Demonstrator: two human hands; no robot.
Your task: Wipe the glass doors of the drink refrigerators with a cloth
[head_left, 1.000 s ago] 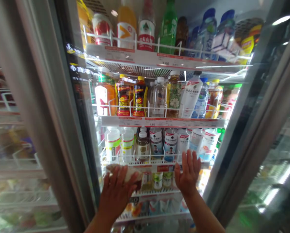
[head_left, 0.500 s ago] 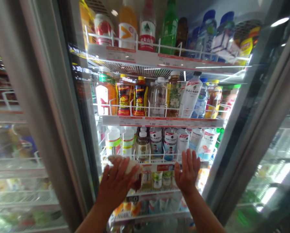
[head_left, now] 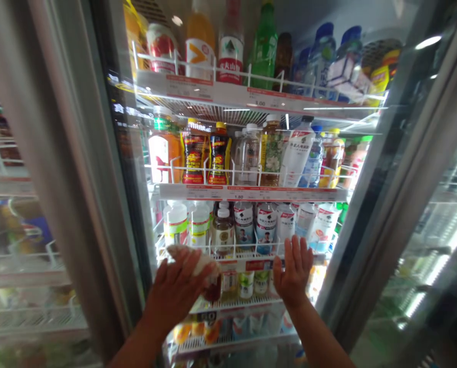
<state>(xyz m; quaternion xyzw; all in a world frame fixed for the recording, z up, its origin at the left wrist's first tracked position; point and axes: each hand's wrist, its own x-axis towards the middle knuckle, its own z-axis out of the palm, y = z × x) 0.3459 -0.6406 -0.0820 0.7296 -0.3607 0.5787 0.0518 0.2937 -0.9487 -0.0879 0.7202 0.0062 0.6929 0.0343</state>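
My left hand (head_left: 176, 289) lies with its fingers over a pale, crumpled cloth (head_left: 206, 261), which pokes out past the fingertips on the far side. Both are in front of the lower shelves, seemingly against the glass door of a drinks fridge. My right hand (head_left: 294, 273) is raised to the right of the cloth, fingers up and spread apart, with nothing in it. Its palm faces the glass; whether it touches cannot be made out. Behind the hands stand bottles, among them a brown one with a white cap (head_left: 223, 232).
Wide metal door frames run down the left (head_left: 65, 153) and right (head_left: 400, 204) sides. Inside are wire-fronted shelves (head_left: 251, 193) with price strips and many drinks. Lamps reflect in the glass. More blurred shelves show beyond both frames.
My left hand and the cloth have shifted slightly left and down. The right hand has hardly moved, and the whole view has drifted a little.
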